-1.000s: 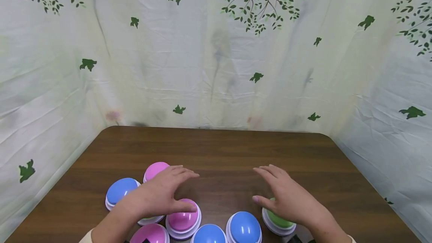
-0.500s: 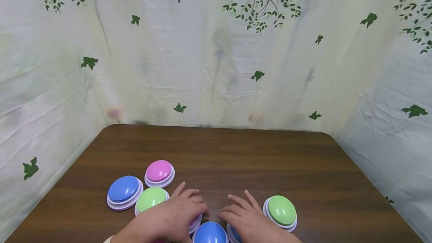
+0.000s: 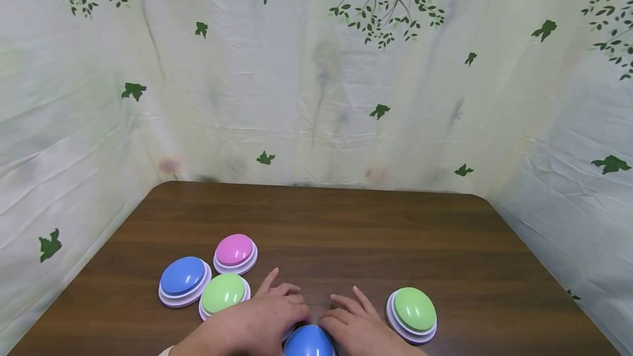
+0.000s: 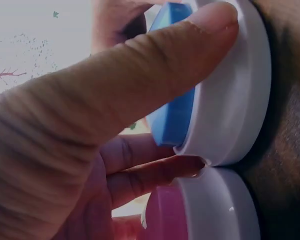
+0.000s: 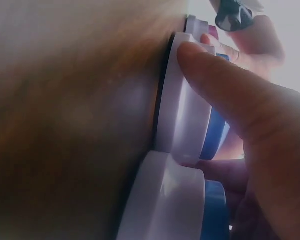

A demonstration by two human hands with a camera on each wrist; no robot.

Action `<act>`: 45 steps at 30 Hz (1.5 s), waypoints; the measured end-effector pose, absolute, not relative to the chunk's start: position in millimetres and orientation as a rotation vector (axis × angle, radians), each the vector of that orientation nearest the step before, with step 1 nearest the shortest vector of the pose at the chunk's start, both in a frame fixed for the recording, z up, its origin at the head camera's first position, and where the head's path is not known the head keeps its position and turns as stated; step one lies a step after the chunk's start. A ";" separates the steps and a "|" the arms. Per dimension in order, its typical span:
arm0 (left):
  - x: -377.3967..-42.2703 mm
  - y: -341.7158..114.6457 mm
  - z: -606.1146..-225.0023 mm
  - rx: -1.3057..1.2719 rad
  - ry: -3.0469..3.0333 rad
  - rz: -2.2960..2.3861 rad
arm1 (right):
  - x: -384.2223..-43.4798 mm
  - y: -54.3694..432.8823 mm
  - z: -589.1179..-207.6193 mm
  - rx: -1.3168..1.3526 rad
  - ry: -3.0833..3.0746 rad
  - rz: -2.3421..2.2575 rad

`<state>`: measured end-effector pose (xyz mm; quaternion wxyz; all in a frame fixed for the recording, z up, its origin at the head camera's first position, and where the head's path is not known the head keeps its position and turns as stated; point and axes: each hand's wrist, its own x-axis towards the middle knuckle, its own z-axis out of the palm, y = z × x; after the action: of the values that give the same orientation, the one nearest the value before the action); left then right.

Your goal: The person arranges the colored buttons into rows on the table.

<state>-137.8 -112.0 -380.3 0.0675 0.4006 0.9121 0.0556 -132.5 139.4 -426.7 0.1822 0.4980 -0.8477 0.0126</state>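
So the middle blue button (image 3: pixel 309 342) is basically sandwiched: left hand (image 3: pixel 269 315) on one side, right hand (image 3: pixel 363 326) on the other, all toward the near side of the table (image 3: pixel 346 224) (near edge itself is out of frame). It's round, so there's no long axis to line up with. What counts is that it lies right between the hands, and neither one looks closer since both are on it.

In the left wrist view, the left thumb (image 4: pixel 190 45) lies across the white base with fingers round the back, one tip in the gap next to a near pink button (image 4: pixel 210 210). Other side's pretty much a mirror: right thumb (image 5: pixel 215 80) on the base, fingers behind, a second blue button (image 5: pixel 172 200) right beside it. So it's a narrow two-handed hold on one button. Can't tell if the neighbours' bases actually touch it.

Rest of the surface: a far pink button (image 3: pixel 234 251) is the one closest to the far edge, a left blue button (image 3: pixel 182 278) is nearest the left edge, a left green button (image 3: pixel 223 293) sits just beside the left hand, and a right green button (image 3: pixel 415 312) sits off toward the right edge.
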 end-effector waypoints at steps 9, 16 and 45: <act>-139.4 -111.2 -377.5 1.244 2.732 0.168 | -134.3 138.9 -429.9 1.368 -2.304 -0.020; -142.9 -118.1 -365.9 1.299 2.729 0.308 | -134.0 137.5 -408.8 1.345 -2.437 0.105; -219.7 -144.1 -358.2 0.948 2.829 0.818 | -224.0 94.7 -342.9 1.047 -2.987 0.736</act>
<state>-219.7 -144.1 -358.2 0.0238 0.3063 0.9141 0.2645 -224.0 94.7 -342.9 -0.0538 0.3216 -0.9179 0.2262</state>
